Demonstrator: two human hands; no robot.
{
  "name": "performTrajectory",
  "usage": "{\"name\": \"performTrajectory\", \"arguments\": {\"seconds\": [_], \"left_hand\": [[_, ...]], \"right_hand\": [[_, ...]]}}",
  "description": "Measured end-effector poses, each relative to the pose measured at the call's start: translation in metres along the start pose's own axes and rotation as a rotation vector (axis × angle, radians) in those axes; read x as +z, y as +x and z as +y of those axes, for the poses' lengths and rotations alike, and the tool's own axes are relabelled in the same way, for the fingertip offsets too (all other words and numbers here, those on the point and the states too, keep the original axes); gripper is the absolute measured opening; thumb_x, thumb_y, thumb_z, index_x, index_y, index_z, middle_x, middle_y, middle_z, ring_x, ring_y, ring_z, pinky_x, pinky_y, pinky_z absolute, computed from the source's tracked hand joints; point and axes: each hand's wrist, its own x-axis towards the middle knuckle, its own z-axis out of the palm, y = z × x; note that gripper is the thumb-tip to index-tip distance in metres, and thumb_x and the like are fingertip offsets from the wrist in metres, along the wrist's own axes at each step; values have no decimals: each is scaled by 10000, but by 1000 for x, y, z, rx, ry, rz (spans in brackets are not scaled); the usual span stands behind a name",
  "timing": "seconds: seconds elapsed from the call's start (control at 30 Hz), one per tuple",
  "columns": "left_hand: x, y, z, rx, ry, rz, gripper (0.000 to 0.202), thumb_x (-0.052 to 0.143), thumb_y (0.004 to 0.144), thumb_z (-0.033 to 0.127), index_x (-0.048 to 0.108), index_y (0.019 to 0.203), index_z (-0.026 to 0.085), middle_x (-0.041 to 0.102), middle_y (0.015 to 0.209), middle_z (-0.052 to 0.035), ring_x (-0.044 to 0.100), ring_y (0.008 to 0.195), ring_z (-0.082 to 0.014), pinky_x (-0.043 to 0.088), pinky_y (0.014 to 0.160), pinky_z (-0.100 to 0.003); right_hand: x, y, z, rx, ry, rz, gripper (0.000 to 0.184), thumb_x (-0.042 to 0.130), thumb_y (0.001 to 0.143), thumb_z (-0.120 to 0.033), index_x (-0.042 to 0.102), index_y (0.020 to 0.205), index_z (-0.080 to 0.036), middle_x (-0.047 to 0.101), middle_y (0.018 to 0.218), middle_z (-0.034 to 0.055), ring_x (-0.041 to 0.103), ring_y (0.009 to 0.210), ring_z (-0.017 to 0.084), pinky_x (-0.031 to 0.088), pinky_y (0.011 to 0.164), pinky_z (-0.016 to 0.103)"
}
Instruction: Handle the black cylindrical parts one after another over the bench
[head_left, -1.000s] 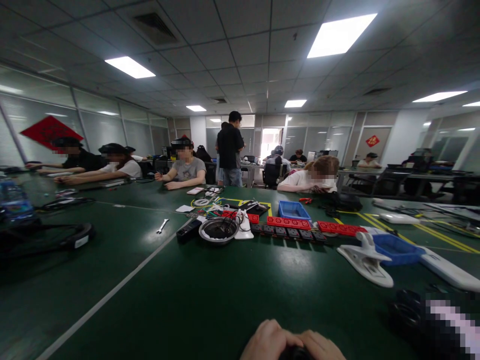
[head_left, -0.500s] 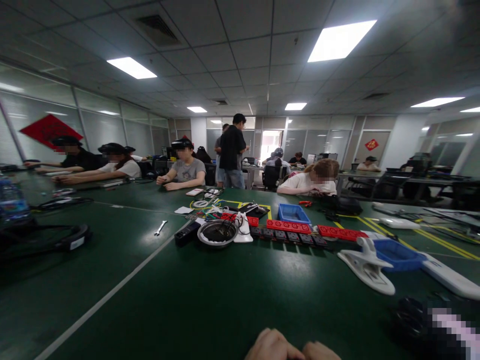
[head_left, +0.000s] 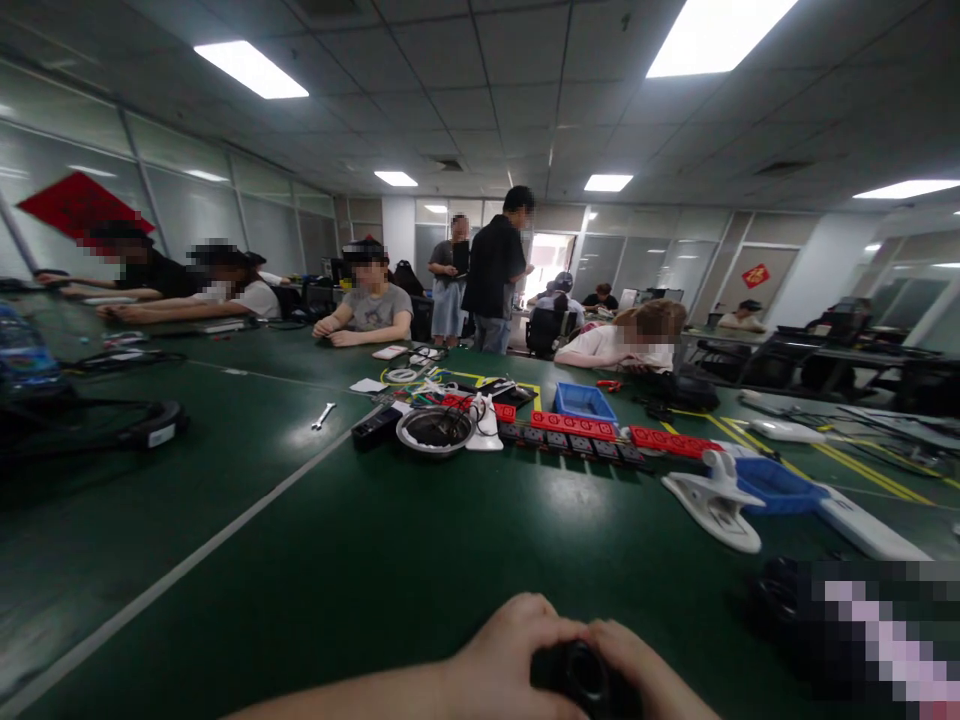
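Observation:
At the bottom of the head view, a small black object with a round, ring-like end sits between my hands near the table's front edge. My left hand is wrapped round its left side, with the forearm coming in from the left. My right hand closes over its top and right side. The fingers of both hands meet above it. Its lower part is cut off by the frame, and I cannot make out its exact kind.
On the green table stand a round metal bowl, red socket strips, a blue tray and a white clip stand. A wrench lies left. A dark, partly pixelated object is at right. People sit across the table.
The view has tilted down, so more of my hands and the black object between them now shows. A standing person in the background has shifted right.

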Motion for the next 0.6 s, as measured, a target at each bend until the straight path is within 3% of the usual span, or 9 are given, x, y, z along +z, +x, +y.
{"name": "performTrajectory", "arguments": {"seconds": [0.13, 0.27, 0.47, 0.6], "left_hand": [[-4, -3, 5, 46, -16, 19, 566, 774, 637, 242, 558, 1156, 310, 545, 906, 13, 523, 858, -184, 407, 756, -257], [-3, -5, 6, 18, -25, 51, 506, 782, 622, 226, 591, 1090, 247, 556, 914, 6, 528, 851, -178, 408, 755, -254], [4, -6, 8, -98, -22, 132, 492, 818, 536, 244, 571, 956, 176, 509, 901, 5, 500, 816, -171, 402, 678, -238], [8, -5, 7, -168, -38, 206, 452, 793, 538, 177, 538, 911, 169, 489, 909, 5, 483, 812, -169, 396, 693, -246]], "right_hand": [[-7, -4, -19, 74, 19, -73, 410, 680, 635, -284, 607, 1025, -182, 573, 1029, 73, 499, 993, 258, 382, 874, 359], [-5, -3, -19, 68, -3, -61, 332, 667, 652, -301, 604, 949, -167, 564, 958, 61, 499, 948, 244, 382, 834, 347], [13, 1, -17, 112, -269, 100, 295, 680, 625, -385, 502, 707, -165, 526, 736, 18, 492, 695, 189, 374, 616, 287], [25, 2, -22, 144, -462, 206, 253, 649, 633, -341, 462, 666, -175, 527, 711, 28, 481, 672, 190, 361, 609, 293]]}}
